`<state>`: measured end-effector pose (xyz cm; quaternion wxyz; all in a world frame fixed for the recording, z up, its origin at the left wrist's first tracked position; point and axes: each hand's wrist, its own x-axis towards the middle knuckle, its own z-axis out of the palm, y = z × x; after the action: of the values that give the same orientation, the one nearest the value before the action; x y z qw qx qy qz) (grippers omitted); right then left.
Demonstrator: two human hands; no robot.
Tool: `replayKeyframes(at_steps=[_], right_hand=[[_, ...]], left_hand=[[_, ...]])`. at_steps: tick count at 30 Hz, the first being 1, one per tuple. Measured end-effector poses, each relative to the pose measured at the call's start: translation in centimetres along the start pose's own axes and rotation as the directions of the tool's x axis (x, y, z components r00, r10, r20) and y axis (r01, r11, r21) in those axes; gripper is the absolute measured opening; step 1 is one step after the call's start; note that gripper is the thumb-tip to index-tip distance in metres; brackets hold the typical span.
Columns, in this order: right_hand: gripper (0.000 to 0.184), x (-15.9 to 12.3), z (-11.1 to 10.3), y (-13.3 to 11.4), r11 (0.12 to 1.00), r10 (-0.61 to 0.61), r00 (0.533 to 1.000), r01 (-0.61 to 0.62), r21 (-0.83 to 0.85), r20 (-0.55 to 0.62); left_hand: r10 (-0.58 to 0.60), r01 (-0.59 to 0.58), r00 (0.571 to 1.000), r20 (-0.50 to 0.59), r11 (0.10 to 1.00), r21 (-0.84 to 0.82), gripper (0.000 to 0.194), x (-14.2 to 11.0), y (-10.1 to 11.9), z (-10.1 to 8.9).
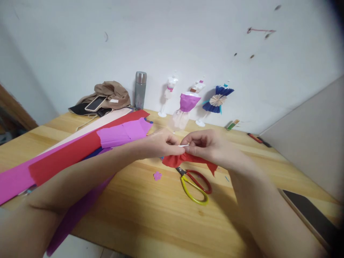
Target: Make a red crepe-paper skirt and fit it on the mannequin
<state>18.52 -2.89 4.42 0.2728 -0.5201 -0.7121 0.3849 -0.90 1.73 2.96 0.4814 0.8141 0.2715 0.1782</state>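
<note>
Over the middle of the table, my left hand (162,142) and my right hand (206,144) meet at a piece of red crepe paper (174,159). Both hands are closed on its upper edge, and the paper hangs below them in gathers. A thin white strip (183,146) shows between my fingertips; I cannot make out what it is. Right below the paper lie scissors (195,190) with one red and one yellow handle, their blade tips hidden under it. A small pink paper flower (157,176) rests to their left.
Rolls of red crepe paper (67,157) and pink paper (125,132) cover the left side. Along the wall stand a flask (140,91) and small dress forms, one in a purple paper dress (189,103), another in blue (212,106). A phone (309,215) lies at right.
</note>
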Motion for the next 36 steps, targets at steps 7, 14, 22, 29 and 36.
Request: replayKeyframes(at_steps=[7, 14, 22, 29, 36], right_hand=[[0.026, -0.1, 0.2, -0.5, 0.999, -0.028, 1.000, 0.027, 0.034, 0.011], [0.027, -0.8, -0.1, -0.5, 0.930, -0.204, 0.939, 0.097, -0.354, -0.278], [0.040, -2.6, -0.1, -1.5, 0.333, -0.842, 0.538, 0.563, -0.756, 0.029], [0.034, 0.3, 2.0, 1.4, 0.104, -0.940, 0.337, 0.424, -0.900, 0.050], [0.023, 0.5, 3.6, 2.0, 0.231, -0.966, 0.220, 0.499, -0.835, -0.135]], left_hand=[[-0.001, 0.001, 0.999, 0.041, 1.000, 0.000, 0.021, -0.1, 0.0, -1.3], [-0.067, 0.062, 0.997, -0.036, 0.990, -0.128, 0.026, -0.3, 0.2, -2.1], [-0.143, 0.049, 0.984, -0.108, 0.795, -0.605, 0.005, 0.3, -0.9, -2.7], [-0.143, 0.095, 0.990, 0.001, 0.651, -0.753, 0.010, 0.3, -1.3, -2.7], [-0.163, 0.061, 0.984, -0.066, 0.670, -0.740, 0.010, 0.7, -1.5, -2.2]])
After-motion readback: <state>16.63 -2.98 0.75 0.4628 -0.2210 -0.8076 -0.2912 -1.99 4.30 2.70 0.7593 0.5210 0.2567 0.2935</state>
